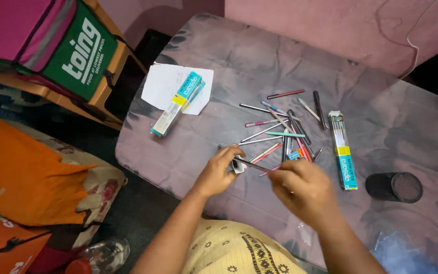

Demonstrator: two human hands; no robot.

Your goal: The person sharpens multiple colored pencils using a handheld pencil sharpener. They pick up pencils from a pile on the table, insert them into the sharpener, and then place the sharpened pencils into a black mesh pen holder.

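Left hand (218, 172) pinches a small white sharpener (239, 166), right hand (302, 187) holds a pencil (253, 165) tip-in: sharpening step; next likely needs steady rotation, loose pencil pile (285, 134) just beyond grip

We have only one view, from the camera on the head. It looks steeply down at the counter (381, 111) from close above, with our own hands at the lower edge.
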